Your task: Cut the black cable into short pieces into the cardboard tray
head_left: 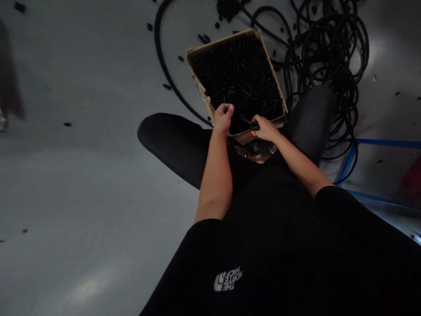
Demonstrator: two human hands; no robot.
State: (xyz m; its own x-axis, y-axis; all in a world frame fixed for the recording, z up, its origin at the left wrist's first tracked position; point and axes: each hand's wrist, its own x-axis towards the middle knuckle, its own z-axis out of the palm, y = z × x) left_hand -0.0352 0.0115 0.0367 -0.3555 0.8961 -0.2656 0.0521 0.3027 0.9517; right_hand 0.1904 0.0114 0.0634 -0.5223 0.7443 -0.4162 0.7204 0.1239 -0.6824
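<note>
Cardboard box (pixel 272 70) between the spread legs (pixel 171 138), presumably set there to keep its black pieces (pixel 243 70) within easy reach. Above its near edge, the left hand (pixel 224 116) is closed, thumb against curled finger; I cannot tell whether it pinches a piece. Just right, the right hand (pixel 265 129) grips a dark tool (pixel 253 126) with an orange part, apparently angled leftward to meet the other. Forearms (pixel 216 175) converge forward. Coiled hose (pixel 342 75) lies far right.
</note>
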